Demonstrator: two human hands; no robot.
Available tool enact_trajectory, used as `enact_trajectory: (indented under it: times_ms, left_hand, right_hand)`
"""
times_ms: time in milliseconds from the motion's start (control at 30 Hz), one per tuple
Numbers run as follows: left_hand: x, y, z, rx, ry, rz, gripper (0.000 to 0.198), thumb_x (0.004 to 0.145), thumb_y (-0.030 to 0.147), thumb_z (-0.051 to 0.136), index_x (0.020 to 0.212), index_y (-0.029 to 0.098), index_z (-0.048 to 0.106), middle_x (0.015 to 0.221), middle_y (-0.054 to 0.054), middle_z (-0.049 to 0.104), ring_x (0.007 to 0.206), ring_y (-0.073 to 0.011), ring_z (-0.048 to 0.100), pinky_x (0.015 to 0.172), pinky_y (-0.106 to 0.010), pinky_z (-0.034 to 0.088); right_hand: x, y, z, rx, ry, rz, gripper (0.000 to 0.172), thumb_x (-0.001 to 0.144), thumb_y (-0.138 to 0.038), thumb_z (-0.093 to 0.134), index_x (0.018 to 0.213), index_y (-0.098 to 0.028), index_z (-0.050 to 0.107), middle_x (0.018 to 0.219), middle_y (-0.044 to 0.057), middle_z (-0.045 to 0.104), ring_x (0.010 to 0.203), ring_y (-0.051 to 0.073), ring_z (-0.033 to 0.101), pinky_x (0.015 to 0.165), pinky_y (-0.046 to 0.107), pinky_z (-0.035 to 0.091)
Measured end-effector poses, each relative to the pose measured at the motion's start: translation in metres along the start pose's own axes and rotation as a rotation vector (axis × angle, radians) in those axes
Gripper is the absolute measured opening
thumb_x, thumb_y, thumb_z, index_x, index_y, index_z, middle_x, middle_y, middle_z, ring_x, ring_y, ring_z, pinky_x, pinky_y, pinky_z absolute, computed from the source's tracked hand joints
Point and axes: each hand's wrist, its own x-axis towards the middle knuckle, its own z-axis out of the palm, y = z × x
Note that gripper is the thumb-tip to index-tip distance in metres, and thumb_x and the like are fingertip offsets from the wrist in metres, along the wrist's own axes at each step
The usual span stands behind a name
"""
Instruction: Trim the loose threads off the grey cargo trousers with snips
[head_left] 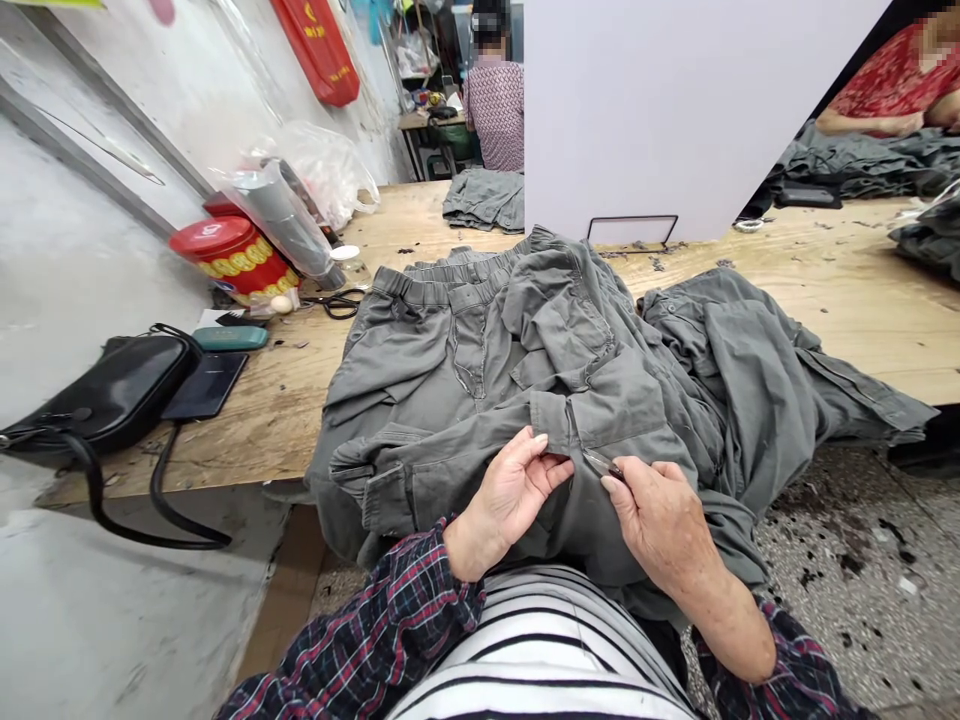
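Note:
Grey-green trousers (420, 350) with an elastic waistband lie heaped over the front edge of the table. My left hand (514, 495) pinches the fabric between thumb and fingers, near a pocket flap. In my right hand (664, 520) is a small pointed metal tool (598, 460), its tip against the cloth just right of my left fingers. What kind of tool it is cannot be made out, as my fingers cover most of it.
On the wooden table (292, 400) are a black bag (142, 385), a dark phone (206, 385), black scissors (341, 303) and a red tin (236, 255). More trousers (750, 370) lie right. Behind stands a white board (660, 110); two people sit beyond.

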Motion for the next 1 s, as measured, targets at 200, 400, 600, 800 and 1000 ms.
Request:
enact_trajectory:
  times_ms: [200, 400, 600, 800, 1000]
  left_hand:
    - [-0.005, 0.004, 0.003, 0.102, -0.016, 0.018, 0.007, 0.078, 0.012, 0.056, 0.085, 0.015, 0.059, 0.085, -0.001, 0.065, 0.077, -0.0108, 0.061, 0.073, -0.026, 0.053]
    - [-0.009, 0.01, 0.008, 0.236, -0.054, 0.06, 0.011, 0.077, 0.018, 0.06, 0.087, 0.015, 0.06, 0.087, -0.003, 0.064, 0.08, -0.0121, 0.06, 0.076, -0.026, 0.05]
    - [-0.01, 0.008, 0.007, 0.244, -0.062, 0.051, 0.015, 0.075, 0.021, 0.063, 0.088, 0.016, 0.061, 0.088, -0.002, 0.065, 0.08, -0.0122, 0.06, 0.077, -0.027, 0.05]
    - [-0.01, 0.006, 0.006, 0.246, -0.075, 0.053, 0.016, 0.075, 0.021, 0.062, 0.09, 0.016, 0.061, 0.089, -0.003, 0.064, 0.08, -0.0123, 0.059, 0.078, -0.027, 0.049]
    - [-0.009, 0.008, 0.006, 0.239, -0.065, 0.053, 0.014, 0.076, 0.019, 0.06, 0.089, 0.015, 0.061, 0.089, -0.003, 0.064, 0.08, -0.0122, 0.059, 0.078, -0.027, 0.05]
  right_hand:
    - [0.003, 0.002, -0.004, -0.022, 0.015, -0.036, 0.024, 0.093, -0.027, 0.037, 0.076, -0.018, 0.051, 0.066, 0.002, 0.061, 0.056, 0.014, 0.047, 0.065, 0.028, 0.031]
    - [0.007, 0.003, -0.008, -0.12, 0.036, -0.104, 0.019, 0.092, -0.028, 0.041, 0.082, -0.017, 0.052, 0.063, 0.001, 0.058, 0.057, 0.014, 0.05, 0.069, 0.03, 0.031]
    - [0.008, 0.0, -0.005, -0.145, 0.079, -0.072, 0.017, 0.092, -0.028, 0.041, 0.086, -0.016, 0.052, 0.064, 0.001, 0.058, 0.058, 0.014, 0.051, 0.071, 0.03, 0.032]
    - [0.01, -0.003, -0.003, -0.12, 0.071, -0.064, 0.019, 0.092, -0.029, 0.041, 0.083, -0.016, 0.052, 0.063, 0.001, 0.057, 0.058, 0.015, 0.05, 0.068, 0.029, 0.032]
    - [0.012, 0.001, -0.008, -0.074, 0.009, -0.054, 0.026, 0.093, -0.027, 0.038, 0.071, -0.019, 0.049, 0.059, 0.0, 0.055, 0.055, 0.014, 0.045, 0.064, 0.027, 0.03]
